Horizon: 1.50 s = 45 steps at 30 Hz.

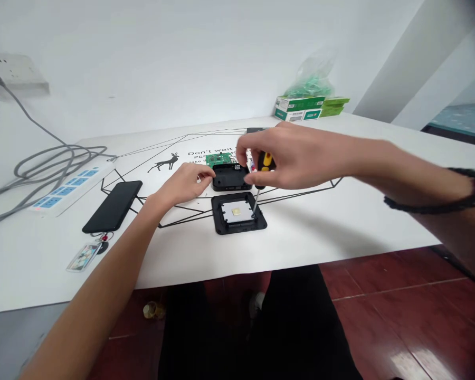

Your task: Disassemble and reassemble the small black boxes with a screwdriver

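A black square cover (220,224) with a light metal plate (243,215) inside lies on the table. Behind it is a black open housing (230,177), and behind that a green circuit board (217,158). My left hand (190,182) is closed at the housing's left edge, thumb and fingers pinched on it. Wrapped round a black and yellow screwdriver (265,162), my right hand (279,155) is above and right of the cover; its fingertips are near the housing's right edge. The screwdriver's tip points down at the right side of the metal plate.
On the left lie a black phone (113,207), a keyring tag (83,257), a white power strip (73,184) and grey cables (43,179). Green and white boxes (301,108) with a plastic bag (311,76) stand at the back right. A dark object (254,130) is partly hidden behind my right hand.
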{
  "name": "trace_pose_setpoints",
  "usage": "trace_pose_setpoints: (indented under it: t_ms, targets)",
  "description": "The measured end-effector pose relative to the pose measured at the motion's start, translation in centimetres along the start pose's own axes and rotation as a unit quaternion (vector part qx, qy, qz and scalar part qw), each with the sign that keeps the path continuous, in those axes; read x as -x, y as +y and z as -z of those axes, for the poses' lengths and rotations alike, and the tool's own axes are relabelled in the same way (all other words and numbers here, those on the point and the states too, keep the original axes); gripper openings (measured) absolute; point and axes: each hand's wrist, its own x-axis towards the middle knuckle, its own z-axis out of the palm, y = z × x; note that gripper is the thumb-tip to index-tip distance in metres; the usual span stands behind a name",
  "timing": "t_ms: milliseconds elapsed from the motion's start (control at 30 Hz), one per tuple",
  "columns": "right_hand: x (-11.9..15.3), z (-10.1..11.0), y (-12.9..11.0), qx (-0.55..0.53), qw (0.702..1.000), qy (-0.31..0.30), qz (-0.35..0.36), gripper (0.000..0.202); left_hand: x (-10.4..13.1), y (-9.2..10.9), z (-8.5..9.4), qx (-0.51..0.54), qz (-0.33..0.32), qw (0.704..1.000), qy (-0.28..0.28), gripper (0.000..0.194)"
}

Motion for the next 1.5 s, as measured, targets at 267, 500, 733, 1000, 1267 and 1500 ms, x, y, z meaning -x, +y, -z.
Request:
trace_pose_setpoints:
  t_ms: [267, 500, 733, 1000, 1267, 1500]
  targets:
    - [-0.1, 0.2, 0.3, 0.003, 0.999, -0.026, 0.02, 0.01, 0.0, -0.1, 0.1, -0.007, 0.003, 1.0, -0.001, 0.026]
    - [-0.1, 0.0, 1.2, -0.023, 0.999, -0.02, 0.016, 0.018, 0.0, -0.1, 0.0, -0.009, 0.004, 1.0, -0.001, 0.026]
    - [0.0, 0.2, 1.1, -0.011, 0.999, -0.038, -0.001, 0.021, 0.1, 0.0, -0.3, -0.012, 0.007, 1.0, -0.012, 0.026]
    - [-0.5, 0.2, 1.1, -0.025, 0.998, -0.053, 0.018, 0.016, 0.0, 0.0, -0.7, -0.004, -0.002, 1.0, -0.006, 0.027]
    - [-0.4, 0.1, 1.0, -0.033, 0.998, -0.055, -0.008, 0.025, 0.0, 0.6, -0.1, 0.008, -0.008, 0.999, 0.04, 0.028]
    - [0.1, -0.1, 0.6, -0.009, 0.998, -0.042, -0.041, 0.017, 0.0, 1.0, -0.1, 0.01, -0.004, 0.999, 0.033, 0.027]
